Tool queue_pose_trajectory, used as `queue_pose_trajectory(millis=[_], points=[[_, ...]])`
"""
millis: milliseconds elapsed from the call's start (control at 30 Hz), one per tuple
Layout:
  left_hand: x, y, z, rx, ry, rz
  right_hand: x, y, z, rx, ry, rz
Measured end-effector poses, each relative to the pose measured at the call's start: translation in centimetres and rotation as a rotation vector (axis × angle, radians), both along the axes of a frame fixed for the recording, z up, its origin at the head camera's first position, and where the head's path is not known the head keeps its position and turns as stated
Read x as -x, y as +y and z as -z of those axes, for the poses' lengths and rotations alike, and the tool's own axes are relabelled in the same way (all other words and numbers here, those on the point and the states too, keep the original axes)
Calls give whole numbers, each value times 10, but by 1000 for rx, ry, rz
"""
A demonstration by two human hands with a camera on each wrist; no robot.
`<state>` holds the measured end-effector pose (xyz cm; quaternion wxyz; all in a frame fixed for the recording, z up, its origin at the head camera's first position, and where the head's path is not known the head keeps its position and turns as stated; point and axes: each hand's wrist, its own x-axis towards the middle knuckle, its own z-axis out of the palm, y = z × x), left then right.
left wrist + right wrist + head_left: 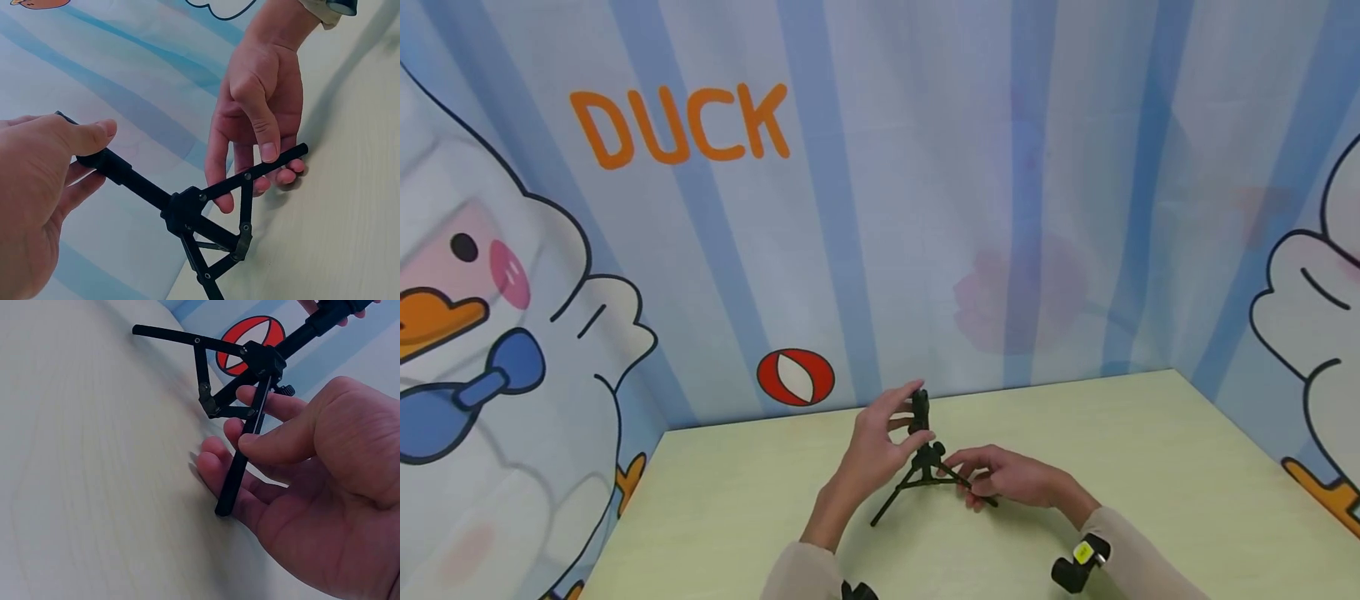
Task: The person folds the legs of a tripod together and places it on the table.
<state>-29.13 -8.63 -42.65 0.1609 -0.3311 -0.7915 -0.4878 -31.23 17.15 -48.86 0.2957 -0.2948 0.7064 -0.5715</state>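
Note:
A small black tripod (927, 477) stands upright over the pale table with its legs spread and hinged braces joining them to the centre column. My left hand (880, 442) grips the top of the column, thumb on the near side and fingers behind it. Lower down, my right hand (1011, 475) pinches one leg (234, 478) between thumb and fingers. Another leg (164, 334) points away from the right hand, free of any fingers. A small knob (285, 390) sticks out from the hub where the legs meet.
The pale wooden table (715, 500) reaches back to a blue-striped curtain (910, 208) with DUCK lettering and cartoon ducks. A black wrist camera (1078, 567) sits on the right sleeve.

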Motion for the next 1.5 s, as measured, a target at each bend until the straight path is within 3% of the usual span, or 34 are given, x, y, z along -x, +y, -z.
queue_pose_trajectory(millis=[267,767,1500], points=[[0,0,2,15,-7,-3,3,1,0,-11,-46,-13],[-2,-2,0,9,-24,16,3,4,1,-4,-20,-63],[2,-4,-2,9,-45,30,10,4,8,105,-88,-113]])
